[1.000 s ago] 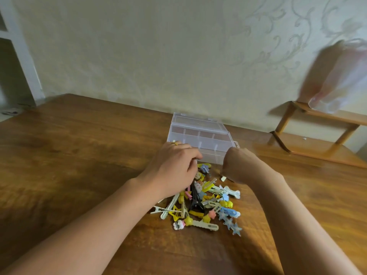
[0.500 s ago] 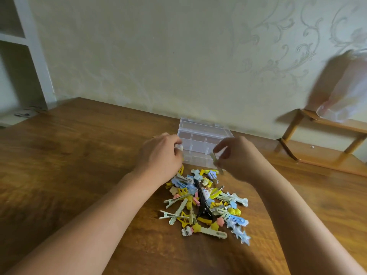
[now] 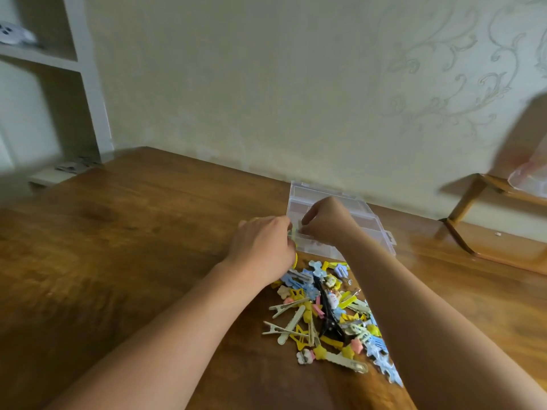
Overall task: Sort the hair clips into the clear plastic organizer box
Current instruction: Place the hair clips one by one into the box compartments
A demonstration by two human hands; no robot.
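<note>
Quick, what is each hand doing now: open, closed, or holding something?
Left hand: fingers curled at the organizer box's near left edge; a grip cannot be told.
Right hand: fingers curled over the box, seemingly pinching something small; blurred.

Organizer box (image 3: 376,229) on the bench (image 3: 124,238), at its far edge, close to the wall (image 3: 266,84). Pile of hair clips (image 3: 328,315) directly in front of the box, nearer the viewer, its far edge just beside the box's front wall. Left hand (image 3: 263,247) at the box's left front corner, above the pile's far left edge. Right hand (image 3: 328,220) over the box's left part, right of the left hand. Shelf unit (image 3: 53,57) behind the bench's far left corner. Wooden rack (image 3: 485,232) right of the box, well apart.
</note>
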